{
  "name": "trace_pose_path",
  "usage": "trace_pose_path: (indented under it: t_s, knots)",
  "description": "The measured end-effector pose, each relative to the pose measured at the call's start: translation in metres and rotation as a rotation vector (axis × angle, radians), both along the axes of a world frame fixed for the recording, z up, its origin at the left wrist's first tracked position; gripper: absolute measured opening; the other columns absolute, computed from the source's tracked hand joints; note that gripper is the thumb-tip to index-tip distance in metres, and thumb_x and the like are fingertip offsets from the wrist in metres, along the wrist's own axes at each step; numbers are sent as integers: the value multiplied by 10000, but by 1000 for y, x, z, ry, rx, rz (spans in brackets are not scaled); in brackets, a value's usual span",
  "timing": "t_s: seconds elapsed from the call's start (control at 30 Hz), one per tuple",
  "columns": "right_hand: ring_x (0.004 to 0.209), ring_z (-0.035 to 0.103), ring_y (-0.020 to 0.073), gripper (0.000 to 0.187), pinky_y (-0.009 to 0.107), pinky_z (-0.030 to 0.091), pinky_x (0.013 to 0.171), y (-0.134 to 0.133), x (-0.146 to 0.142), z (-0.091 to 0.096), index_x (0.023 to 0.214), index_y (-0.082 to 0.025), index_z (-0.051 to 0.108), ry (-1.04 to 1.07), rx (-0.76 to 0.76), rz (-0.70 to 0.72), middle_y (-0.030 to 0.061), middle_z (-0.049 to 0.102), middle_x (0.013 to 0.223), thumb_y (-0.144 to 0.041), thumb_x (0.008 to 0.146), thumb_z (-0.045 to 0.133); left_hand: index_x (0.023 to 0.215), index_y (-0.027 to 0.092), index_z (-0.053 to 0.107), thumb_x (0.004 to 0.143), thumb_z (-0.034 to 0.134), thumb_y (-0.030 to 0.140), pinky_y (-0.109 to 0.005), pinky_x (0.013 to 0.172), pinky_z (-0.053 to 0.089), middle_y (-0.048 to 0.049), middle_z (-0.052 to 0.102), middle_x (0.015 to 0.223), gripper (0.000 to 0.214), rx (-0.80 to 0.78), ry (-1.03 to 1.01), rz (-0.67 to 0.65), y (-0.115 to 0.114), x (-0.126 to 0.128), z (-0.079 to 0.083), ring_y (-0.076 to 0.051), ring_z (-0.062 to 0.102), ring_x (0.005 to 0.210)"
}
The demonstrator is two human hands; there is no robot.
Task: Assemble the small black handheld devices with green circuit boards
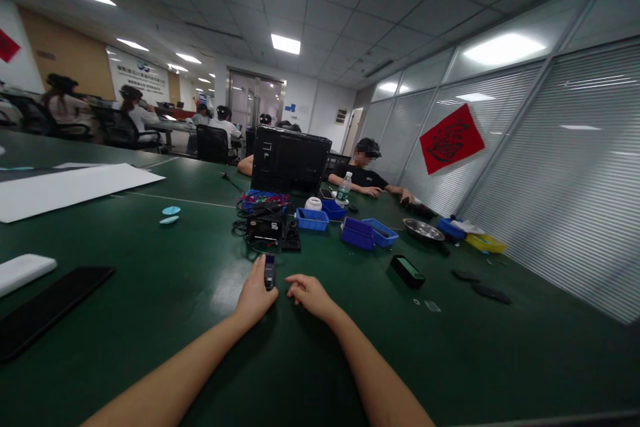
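My left hand [256, 293] is closed around a small dark handheld device [270, 271], with a little screen at its top end and markings lower down. Thumb and fingers grip its sides, just above the green tabletop [210, 353]. Just right of it, my right hand [309, 295] hovers with the index finger stretched out and the other fingers loosely curled. Nothing shows in that hand, and it is apart from the device. Beyond both hands lies a heap of black electronics and cables [264, 230].
Blue bins [313, 220] and a bottle [344, 188] stand near a black monitor [290, 159]. To the right lie a black case [407, 271], a metal dish [424, 230] and a yellow tray [486, 243]. A black slab [50, 307] lies left. A co-worker [365, 173] sits opposite.
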State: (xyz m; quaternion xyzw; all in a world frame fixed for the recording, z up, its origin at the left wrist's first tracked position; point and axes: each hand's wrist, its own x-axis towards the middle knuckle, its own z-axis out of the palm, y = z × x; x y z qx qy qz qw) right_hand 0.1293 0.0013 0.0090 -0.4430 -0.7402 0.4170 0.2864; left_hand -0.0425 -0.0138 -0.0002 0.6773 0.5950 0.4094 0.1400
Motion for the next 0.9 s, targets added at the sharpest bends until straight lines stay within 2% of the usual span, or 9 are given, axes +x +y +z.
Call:
trace_pose_path:
  t_s: [0.2,0.3,0.43,0.53,0.6,0.67,0.77,0.9]
  knots:
    - [495,492,74,312,157,334,367,6,14,5,996,-120,556,-2,-81,-77,23,602,743,-167,711,438,1312,140,231,624,522,175,-333,1026,279,-113,346,1356,748,-119,51,119,-8,-44,13,-232,342,1237]
    - [500,496,72,295,150,326,363,8,17,5,976,-132,570,-28,-81,-91,21,599,737,-174,713,443,1320,104,231,643,534,194,-298,998,314,-131,359,1350,747,-175,101,210,-9,-75,21,-233,375,1215]
    - [509,502,74,270,161,348,407,5,16,9,943,-145,598,-55,-46,-93,15,603,712,-182,709,467,1331,35,215,670,528,246,-324,954,366,-180,359,1341,761,-218,158,341,-7,-120,31,-273,415,1181]
    - [510,503,75,261,173,365,444,3,15,12,927,-146,606,-56,-44,-99,12,604,700,-180,707,472,1365,100,145,684,526,307,-354,890,409,-161,387,1327,807,-283,138,422,-6,-149,36,-291,462,1133]
    - [504,500,75,266,179,366,452,3,15,12,926,-146,605,-47,-48,-101,11,604,702,-179,703,462,1371,131,118,691,526,393,-387,877,411,-152,416,1306,836,-264,107,465,-4,-164,36,-310,468,1120]
    - [481,487,76,271,188,367,456,5,15,10,907,-143,606,-28,-22,-126,8,598,688,-173,698,437,1366,111,126,683,516,499,-406,895,394,-165,417,1298,877,-177,57,530,-3,-173,37,-319,442,1140]
    - [467,467,84,265,204,367,478,11,21,8,795,-143,602,21,102,-281,4,578,653,-135,657,376,1340,75,203,693,450,595,-411,918,373,-185,424,1276,866,-37,-41,656,-1,-182,38,-308,426,1149]
    - [527,456,117,176,212,330,514,20,43,12,503,-173,477,8,335,-559,-9,481,514,-108,544,318,1272,76,343,744,346,602,-415,907,376,-176,478,1212,745,1,-134,772,-2,-190,41,-298,459,1108]
